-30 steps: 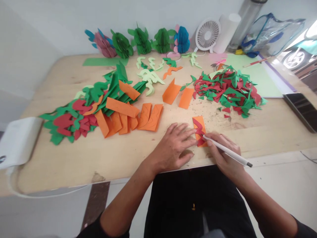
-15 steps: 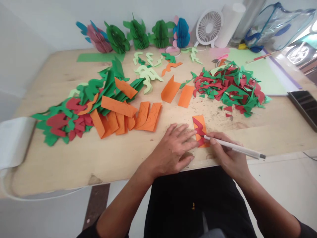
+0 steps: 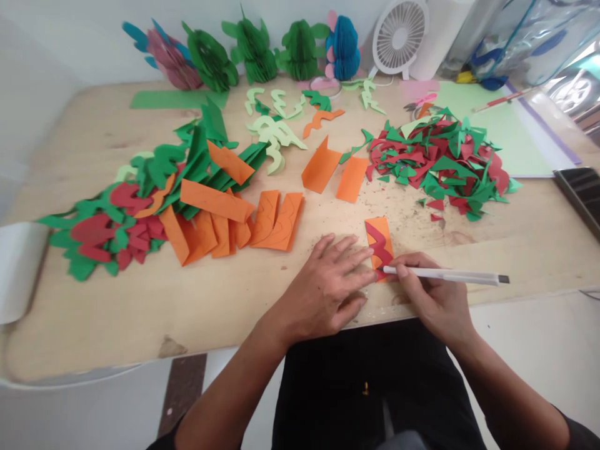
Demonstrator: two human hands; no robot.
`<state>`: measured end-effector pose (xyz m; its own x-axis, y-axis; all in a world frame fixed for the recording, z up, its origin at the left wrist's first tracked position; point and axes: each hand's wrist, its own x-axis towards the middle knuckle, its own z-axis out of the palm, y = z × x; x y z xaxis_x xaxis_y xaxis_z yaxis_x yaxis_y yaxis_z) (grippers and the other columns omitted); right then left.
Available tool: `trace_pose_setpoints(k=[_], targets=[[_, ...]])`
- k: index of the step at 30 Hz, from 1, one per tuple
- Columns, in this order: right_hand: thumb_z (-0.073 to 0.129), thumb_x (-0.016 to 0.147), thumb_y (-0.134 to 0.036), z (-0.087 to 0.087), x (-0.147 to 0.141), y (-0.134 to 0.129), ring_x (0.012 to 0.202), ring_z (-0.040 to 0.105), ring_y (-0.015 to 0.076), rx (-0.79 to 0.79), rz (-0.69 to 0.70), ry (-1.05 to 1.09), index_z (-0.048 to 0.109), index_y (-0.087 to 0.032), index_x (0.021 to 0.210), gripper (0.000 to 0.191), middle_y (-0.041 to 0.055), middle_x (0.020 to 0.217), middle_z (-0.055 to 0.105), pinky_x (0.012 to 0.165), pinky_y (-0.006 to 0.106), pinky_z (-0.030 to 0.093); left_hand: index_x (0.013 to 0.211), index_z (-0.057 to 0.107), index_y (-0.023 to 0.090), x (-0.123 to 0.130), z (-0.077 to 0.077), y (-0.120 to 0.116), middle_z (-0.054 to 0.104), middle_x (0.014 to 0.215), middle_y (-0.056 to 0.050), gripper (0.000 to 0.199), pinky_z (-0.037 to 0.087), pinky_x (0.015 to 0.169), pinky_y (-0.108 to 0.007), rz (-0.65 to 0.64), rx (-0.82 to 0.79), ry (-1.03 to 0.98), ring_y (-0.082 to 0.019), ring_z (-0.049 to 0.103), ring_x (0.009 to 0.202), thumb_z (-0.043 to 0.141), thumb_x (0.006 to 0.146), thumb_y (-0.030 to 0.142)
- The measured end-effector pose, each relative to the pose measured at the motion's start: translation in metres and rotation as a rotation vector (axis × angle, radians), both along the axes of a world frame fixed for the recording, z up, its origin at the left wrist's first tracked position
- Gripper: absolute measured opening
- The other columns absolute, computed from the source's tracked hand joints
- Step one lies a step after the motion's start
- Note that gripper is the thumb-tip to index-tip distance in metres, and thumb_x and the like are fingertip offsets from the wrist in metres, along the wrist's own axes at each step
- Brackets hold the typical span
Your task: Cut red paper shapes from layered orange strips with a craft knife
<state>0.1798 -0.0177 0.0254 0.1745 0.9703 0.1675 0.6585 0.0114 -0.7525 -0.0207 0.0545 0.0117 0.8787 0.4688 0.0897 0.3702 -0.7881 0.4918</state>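
Note:
My right hand [image 3: 434,290] grips a white pen [image 3: 459,275], its tip resting at the lower edge of a red wavy paper cutout [image 3: 380,245]. That cutout lies on an orange paper piece [image 3: 385,226] near the table's front edge. My left hand [image 3: 330,284] lies flat with fingers spread, its fingertips pressing on the left side of the cutout and the orange paper. Left of my hands sit folded orange pieces [image 3: 284,222], some with pencil-like curved outlines. Two more orange folded pieces [image 3: 352,179] lie farther back.
A pile of red and green scraps [image 3: 445,159] lies at right, before a phone [image 3: 579,194]. Green and red cutouts [image 3: 94,234] heap at left. Along the wall stand honeycomb paper figures [image 3: 255,53] and a white fan [image 3: 400,40]. Light green cutouts [image 3: 276,131] lie mid-table.
The pen tip has moved down along the red cutout's edge, and the pen lies flatter. My left hand stays on the papers. The view has shifted slightly.

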Motion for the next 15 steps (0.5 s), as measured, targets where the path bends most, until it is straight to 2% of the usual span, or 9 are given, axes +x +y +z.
trace_pose_setpoints(k=[4, 10, 15], targets=[[0.052, 0.094, -0.037, 0.0002, -0.0002, 0.0003, 0.057, 0.061, 0.0144, -0.026, 0.023, 0.001, 0.067, -0.023, 0.079, 0.026, 0.0009, 0.071, 0.071, 0.059, 0.028, 0.052, 0.127, 0.061, 0.026, -0.0002, 0.0009, 0.0001, 0.048, 0.149, -0.005, 0.037, 0.017, 0.120, -0.057, -0.001, -0.002, 0.001, -0.032, 0.032, 0.143, 0.052, 0.092, 0.031], [0.052, 0.095, -0.040, -0.0041, 0.0007, -0.0020, 0.066, 0.066, 0.0167, -0.014, -0.021, 0.021, 0.067, -0.022, 0.085, 0.026, 0.0027, 0.077, 0.072, 0.060, 0.028, 0.051, 0.126, 0.062, 0.026, 0.0001, 0.0014, 0.0000, 0.048, 0.150, -0.005, 0.036, 0.018, 0.119, -0.058, 0.000, 0.001, 0.010, -0.033, 0.033, 0.143, 0.053, 0.091, 0.030], [0.052, 0.095, -0.036, -0.0053, 0.0020, -0.0052, 0.066, 0.065, 0.0165, -0.006, 0.016, -0.064, 0.066, -0.023, 0.093, 0.020, 0.0025, 0.079, 0.073, 0.062, 0.029, 0.051, 0.124, 0.062, 0.024, 0.0003, 0.0008, -0.0001, 0.047, 0.150, -0.005, 0.035, 0.016, 0.120, -0.058, 0.001, 0.001, 0.004, -0.033, 0.032, 0.143, 0.052, 0.091, 0.030]])
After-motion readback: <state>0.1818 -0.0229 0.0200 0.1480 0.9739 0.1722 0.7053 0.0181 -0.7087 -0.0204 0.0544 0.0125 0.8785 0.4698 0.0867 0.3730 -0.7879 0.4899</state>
